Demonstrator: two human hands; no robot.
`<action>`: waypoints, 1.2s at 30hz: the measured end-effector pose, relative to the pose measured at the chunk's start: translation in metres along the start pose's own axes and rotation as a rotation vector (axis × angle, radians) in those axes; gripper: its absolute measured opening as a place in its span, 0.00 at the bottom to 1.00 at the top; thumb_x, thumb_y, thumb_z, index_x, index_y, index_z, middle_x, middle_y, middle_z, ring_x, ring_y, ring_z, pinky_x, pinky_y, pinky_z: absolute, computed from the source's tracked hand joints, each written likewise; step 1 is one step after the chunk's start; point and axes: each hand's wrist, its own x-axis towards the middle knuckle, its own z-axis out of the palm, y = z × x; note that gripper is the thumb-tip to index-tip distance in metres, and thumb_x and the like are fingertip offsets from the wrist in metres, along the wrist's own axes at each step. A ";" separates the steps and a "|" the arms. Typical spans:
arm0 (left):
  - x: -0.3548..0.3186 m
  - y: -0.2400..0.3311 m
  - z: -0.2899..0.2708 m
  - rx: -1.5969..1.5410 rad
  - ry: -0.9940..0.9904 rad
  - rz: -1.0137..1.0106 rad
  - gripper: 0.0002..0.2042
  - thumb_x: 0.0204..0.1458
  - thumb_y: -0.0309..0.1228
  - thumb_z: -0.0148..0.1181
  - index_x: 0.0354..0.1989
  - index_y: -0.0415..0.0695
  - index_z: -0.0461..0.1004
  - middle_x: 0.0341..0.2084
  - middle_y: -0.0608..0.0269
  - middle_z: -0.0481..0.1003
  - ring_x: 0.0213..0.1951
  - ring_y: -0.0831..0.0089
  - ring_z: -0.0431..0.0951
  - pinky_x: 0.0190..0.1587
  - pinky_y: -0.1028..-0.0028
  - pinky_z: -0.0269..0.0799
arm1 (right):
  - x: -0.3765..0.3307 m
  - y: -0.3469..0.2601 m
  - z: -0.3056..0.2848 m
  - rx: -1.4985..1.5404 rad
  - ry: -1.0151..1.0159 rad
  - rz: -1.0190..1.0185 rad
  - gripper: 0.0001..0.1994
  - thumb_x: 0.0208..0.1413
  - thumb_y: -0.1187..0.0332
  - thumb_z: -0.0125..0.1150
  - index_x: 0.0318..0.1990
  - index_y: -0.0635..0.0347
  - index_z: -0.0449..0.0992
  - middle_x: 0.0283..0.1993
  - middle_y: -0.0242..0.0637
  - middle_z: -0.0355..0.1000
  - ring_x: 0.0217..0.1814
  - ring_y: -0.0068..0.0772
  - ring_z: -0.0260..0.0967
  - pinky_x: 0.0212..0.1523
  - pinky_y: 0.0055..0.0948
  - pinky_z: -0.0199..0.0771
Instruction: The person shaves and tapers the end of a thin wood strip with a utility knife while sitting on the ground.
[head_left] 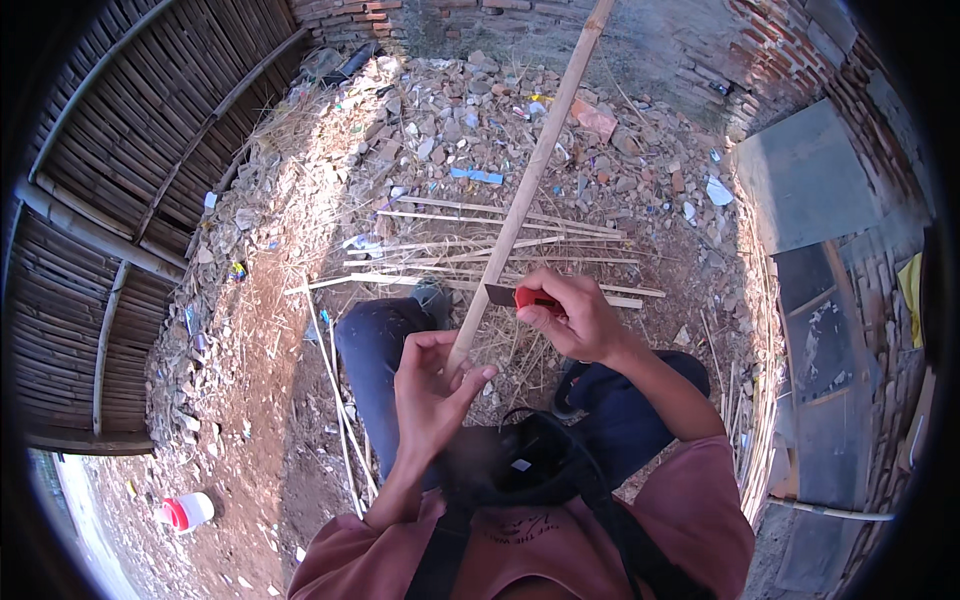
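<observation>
A long, pale bamboo strip [530, 190] slants up from my left hand toward the brick wall at the far side. My left hand [427, 395] is closed around its near end, with the thumb standing out to the right. My right hand [582, 320] grips a short knife [522, 297] by its red handle. The dark, broad blade points left and meets the right edge of the strip, a little above my left hand. Behind both hands, several split bamboo strips [440, 262] lie crosswise on the ground, just past my bent knees.
Rubble and litter [480, 120] cover the ground up to the brick wall [480, 28]. A bamboo-slat wall [130, 150] is at left, with a red-and-white container [190, 512] below it. Grey panels [810, 180] lean at right. More thin strips [342, 420] lie beside my left leg.
</observation>
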 end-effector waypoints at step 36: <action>0.008 -0.001 0.011 -0.076 0.060 0.118 0.19 0.54 0.11 0.69 0.45 0.41 0.65 0.43 0.65 0.71 0.46 0.82 0.76 0.48 0.81 0.75 | -0.014 -0.010 0.036 -0.178 0.017 -0.136 0.09 0.64 0.62 0.67 0.40 0.56 0.77 0.30 0.33 0.80 0.25 0.35 0.80 0.21 0.34 0.77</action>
